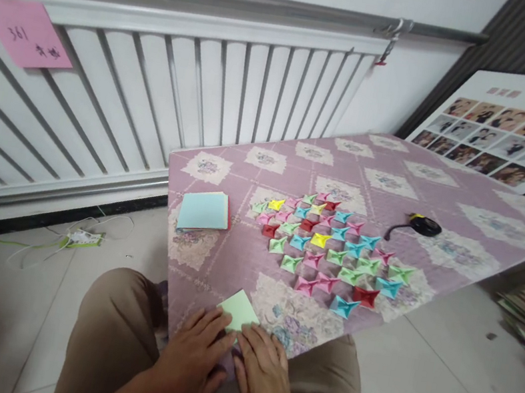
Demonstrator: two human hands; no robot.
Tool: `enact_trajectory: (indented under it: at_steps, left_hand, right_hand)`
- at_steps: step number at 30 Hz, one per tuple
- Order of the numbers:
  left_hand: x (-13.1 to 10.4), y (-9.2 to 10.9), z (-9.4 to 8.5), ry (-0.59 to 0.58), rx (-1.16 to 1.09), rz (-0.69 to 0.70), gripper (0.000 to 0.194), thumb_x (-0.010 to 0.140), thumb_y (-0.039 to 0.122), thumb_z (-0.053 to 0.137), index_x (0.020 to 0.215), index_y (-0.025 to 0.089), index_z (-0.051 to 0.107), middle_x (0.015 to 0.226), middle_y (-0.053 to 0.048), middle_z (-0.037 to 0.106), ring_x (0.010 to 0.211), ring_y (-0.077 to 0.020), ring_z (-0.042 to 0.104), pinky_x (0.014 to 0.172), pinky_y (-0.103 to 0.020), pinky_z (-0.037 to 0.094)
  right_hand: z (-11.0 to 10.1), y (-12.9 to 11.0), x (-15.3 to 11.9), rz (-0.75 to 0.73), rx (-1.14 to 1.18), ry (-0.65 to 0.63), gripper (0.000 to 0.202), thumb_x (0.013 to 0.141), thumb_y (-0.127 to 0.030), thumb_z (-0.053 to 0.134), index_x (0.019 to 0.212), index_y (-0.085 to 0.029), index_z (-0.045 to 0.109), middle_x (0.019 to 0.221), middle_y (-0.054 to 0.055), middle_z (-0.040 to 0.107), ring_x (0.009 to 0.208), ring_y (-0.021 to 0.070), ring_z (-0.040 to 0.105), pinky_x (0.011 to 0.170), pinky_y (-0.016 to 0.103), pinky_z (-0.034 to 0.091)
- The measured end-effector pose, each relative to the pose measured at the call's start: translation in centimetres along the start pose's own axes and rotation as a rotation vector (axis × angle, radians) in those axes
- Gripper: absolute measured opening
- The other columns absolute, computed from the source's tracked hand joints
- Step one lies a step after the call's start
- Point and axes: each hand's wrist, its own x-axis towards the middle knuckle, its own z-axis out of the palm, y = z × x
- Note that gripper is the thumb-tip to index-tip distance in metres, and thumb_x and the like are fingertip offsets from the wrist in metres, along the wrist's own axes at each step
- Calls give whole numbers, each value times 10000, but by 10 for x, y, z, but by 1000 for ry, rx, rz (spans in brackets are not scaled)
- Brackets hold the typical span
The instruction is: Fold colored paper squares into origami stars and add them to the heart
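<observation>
A light green square of paper (238,309) lies at the front corner of the table, turned so that one point faces away from me. Along its lower left edge rest the fingers of my left hand (198,348), stretched out, with the thumb apart. My right hand (263,366) lies flat over the lower right edge, fingers extended side by side. Both sets of fingertips touch the paper and hide its near corner. Beyond them stand several small folded paper pieces (320,240) in rows, coloured pink, red, yellow, blue and green.
A stack of coloured paper (204,210), light blue on top, sits at the table's left. Toward the right lies a black and yellow object with a cord (424,225). The patterned tablecloth (243,247) covers the table. A white radiator (200,90) runs behind it.
</observation>
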Motion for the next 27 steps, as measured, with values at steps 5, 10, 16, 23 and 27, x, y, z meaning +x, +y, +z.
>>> enact_trajectory:
  at_steps: [5, 10, 16, 23, 27]
  left_hand:
    - [1, -1, 0, -1, -20, -2, 502, 827, 358, 556, 1315, 335, 445, 1448, -32, 363, 1322, -263, 313, 1088, -457, 239]
    - [2, -3, 0, 11, -43, 2, 503, 820, 390, 568, 1307, 334, 458, 1435, -36, 381, 1309, -277, 329, 1084, -464, 242]
    - [3, -3, 1, 21, -41, 8, 508, 842, 408, 535, 1333, 331, 428, 1429, -44, 388, 1311, -276, 329, 1086, -466, 234]
    - [7, -1, -2, 28, -58, 14, 579, 834, 359, 552, 1380, 327, 360, 1463, -47, 333, 1317, -276, 320, 1089, -452, 233]
    - [6, -2, -1, 10, -75, 2, 569, 832, 372, 549, 1370, 336, 368, 1470, -33, 320, 1316, -285, 314, 1086, -471, 225]
  right_hand:
    - [0, 15, -2, 61, -38, 15, 362, 834, -240, 527, 1193, -281, 555, 1208, 23, 619, 1140, 240, 519, 975, 404, 276]
    - [-7, 29, 1, 169, -42, 27, 294, 847, -311, 518, 1128, -293, 602, 1180, 30, 635, 1120, 269, 525, 949, 433, 298]
    - [-16, 10, 22, -20, 52, -74, 511, 824, -282, 550, 1325, -269, 453, 1301, 46, 557, 1214, 252, 473, 1050, 455, 223]
    - [-22, -4, 52, 23, 221, -456, 680, 788, -371, 607, 1403, -270, 335, 1425, 44, 402, 1343, 271, 297, 1096, 522, 160]
    - [-25, 3, 56, 28, 215, -484, 670, 790, -383, 595, 1401, -290, 337, 1452, 38, 351, 1366, 269, 242, 1092, 527, 158]
